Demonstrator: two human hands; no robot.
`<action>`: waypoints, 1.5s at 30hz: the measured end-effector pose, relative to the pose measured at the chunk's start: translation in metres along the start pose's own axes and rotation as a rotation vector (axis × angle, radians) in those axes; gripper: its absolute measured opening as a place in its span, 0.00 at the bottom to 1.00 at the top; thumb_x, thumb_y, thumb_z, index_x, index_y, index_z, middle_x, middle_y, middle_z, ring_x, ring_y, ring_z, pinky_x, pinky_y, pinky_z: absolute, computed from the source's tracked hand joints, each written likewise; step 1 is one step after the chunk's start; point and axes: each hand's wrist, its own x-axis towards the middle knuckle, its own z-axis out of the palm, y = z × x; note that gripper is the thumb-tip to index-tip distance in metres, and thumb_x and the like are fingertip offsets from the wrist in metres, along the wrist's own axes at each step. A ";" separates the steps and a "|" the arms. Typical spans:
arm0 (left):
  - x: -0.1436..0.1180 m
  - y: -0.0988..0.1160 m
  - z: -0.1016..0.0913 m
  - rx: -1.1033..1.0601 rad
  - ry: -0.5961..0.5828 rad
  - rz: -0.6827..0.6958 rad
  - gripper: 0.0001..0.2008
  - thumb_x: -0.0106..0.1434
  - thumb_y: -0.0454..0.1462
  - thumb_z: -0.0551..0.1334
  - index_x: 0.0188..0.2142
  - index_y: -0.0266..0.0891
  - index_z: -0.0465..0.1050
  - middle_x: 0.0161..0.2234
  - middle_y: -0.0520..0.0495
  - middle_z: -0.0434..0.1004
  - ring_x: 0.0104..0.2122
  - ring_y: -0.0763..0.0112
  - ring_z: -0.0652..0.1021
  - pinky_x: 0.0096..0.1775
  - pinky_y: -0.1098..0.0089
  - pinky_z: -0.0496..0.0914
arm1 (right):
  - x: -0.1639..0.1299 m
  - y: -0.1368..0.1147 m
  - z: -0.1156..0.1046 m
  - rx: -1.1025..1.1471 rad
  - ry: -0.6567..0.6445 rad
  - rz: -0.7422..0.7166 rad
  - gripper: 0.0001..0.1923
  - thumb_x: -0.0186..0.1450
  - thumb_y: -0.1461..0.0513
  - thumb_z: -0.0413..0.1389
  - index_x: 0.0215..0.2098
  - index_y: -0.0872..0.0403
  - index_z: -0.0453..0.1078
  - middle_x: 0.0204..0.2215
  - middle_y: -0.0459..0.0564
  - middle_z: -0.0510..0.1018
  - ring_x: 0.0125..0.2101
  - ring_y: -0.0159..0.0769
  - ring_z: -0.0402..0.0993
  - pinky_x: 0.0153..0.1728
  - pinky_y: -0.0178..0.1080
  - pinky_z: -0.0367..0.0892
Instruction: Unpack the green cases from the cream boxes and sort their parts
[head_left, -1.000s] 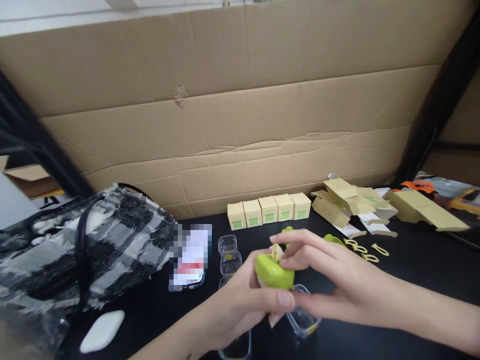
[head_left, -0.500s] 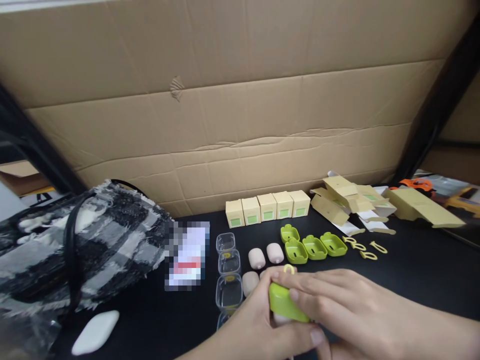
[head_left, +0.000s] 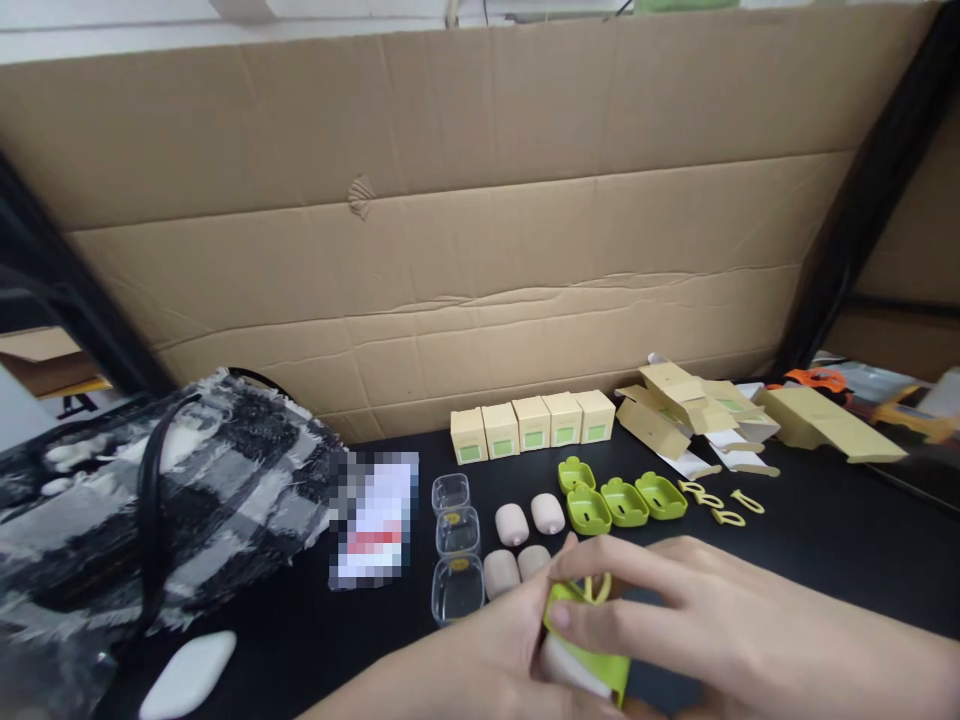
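From the head camera, I see both hands meeting low in the middle of the frame over the black table [head_left: 825, 540]. My left hand [head_left: 480, 660] is curled under a green silicone case [head_left: 581, 645], with the thumb up against its near side, so it acts as the cradle. My right hand [head_left: 720, 625] comes in from the right and lies over the top of the same case, fingers [head_left: 600, 615] closed on its upper edge; a pale yellow loop [head_left: 596, 588] shows between them. Below the green shell a whitish body [head_left: 566, 668] peeks out, which suggests the shell is being seated on it, hence the two-handed pinch.

The rest of the table reads as stock laid out in rows for easy reach. Just beyond my hands are four pinkish-beige pods [head_left: 512, 523] in a small cluster, and left of them three clear plastic boxes [head_left: 456, 530] in a line. Further back sit four empty green shells [head_left: 607, 500], then loose yellow loops [head_left: 712, 500] to their right. Five small cardboard cartons [head_left: 534, 424] stand side by side against the big corrugated sheet [head_left: 480, 220], with flat unfolded cartons [head_left: 697, 405] heaped to the right. A black-and-white woven bag [head_left: 165, 500] and a white oval case [head_left: 187, 675] lie well apart on the left.
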 end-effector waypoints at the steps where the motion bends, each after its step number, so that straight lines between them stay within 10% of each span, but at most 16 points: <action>1: -0.002 0.000 0.000 0.005 0.003 -0.032 0.34 0.53 0.39 0.68 0.57 0.42 0.58 0.39 0.50 0.67 0.40 0.67 0.70 0.44 0.66 0.63 | 0.000 0.002 -0.003 0.032 -0.003 0.002 0.19 0.58 0.63 0.62 0.48 0.51 0.69 0.47 0.54 0.76 0.37 0.42 0.78 0.32 0.38 0.77; 6: -0.009 0.006 -0.015 0.113 0.159 -0.102 0.34 0.50 0.37 0.70 0.51 0.41 0.53 0.35 0.51 0.71 0.31 0.74 0.71 0.35 0.71 0.64 | -0.014 0.029 -0.017 0.217 0.446 0.177 0.20 0.56 0.54 0.64 0.45 0.45 0.67 0.43 0.48 0.77 0.37 0.41 0.77 0.30 0.36 0.75; 10: 0.005 0.027 -0.050 0.669 0.479 0.040 0.19 0.56 0.43 0.65 0.43 0.41 0.61 0.36 0.49 0.71 0.32 0.71 0.72 0.32 0.72 0.65 | -0.038 0.061 -0.015 0.260 0.767 0.434 0.19 0.58 0.53 0.62 0.47 0.43 0.66 0.41 0.48 0.74 0.30 0.38 0.75 0.24 0.37 0.72; 20: 0.050 0.024 -0.116 1.111 0.349 -0.158 0.16 0.49 0.37 0.66 0.40 0.39 0.76 0.34 0.47 0.79 0.35 0.59 0.76 0.36 0.66 0.66 | -0.049 0.085 0.014 0.336 0.657 0.527 0.19 0.60 0.53 0.59 0.47 0.47 0.63 0.39 0.49 0.73 0.29 0.36 0.74 0.26 0.37 0.72; 31: 0.043 0.024 -0.058 0.926 0.491 0.066 0.15 0.67 0.45 0.50 0.40 0.39 0.70 0.38 0.45 0.76 0.40 0.62 0.74 0.43 0.63 0.67 | -0.027 0.057 0.029 0.232 0.618 0.387 0.22 0.58 0.57 0.62 0.49 0.48 0.62 0.42 0.50 0.74 0.38 0.39 0.74 0.39 0.41 0.73; 38: 0.046 0.010 -0.011 0.138 0.457 0.181 0.13 0.53 0.42 0.68 0.33 0.36 0.71 0.30 0.48 0.75 0.32 0.68 0.75 0.38 0.68 0.68 | -0.022 0.045 0.037 0.489 0.632 0.214 0.23 0.62 0.64 0.57 0.53 0.47 0.59 0.50 0.53 0.68 0.45 0.38 0.72 0.45 0.41 0.70; 45: 0.045 0.002 -0.011 0.031 0.490 0.189 0.15 0.47 0.35 0.73 0.34 0.36 0.72 0.31 0.48 0.78 0.35 0.66 0.78 0.42 0.67 0.69 | -0.021 0.052 0.043 1.069 0.580 0.449 0.10 0.59 0.59 0.63 0.27 0.55 0.67 0.20 0.43 0.74 0.22 0.27 0.72 0.27 0.32 0.70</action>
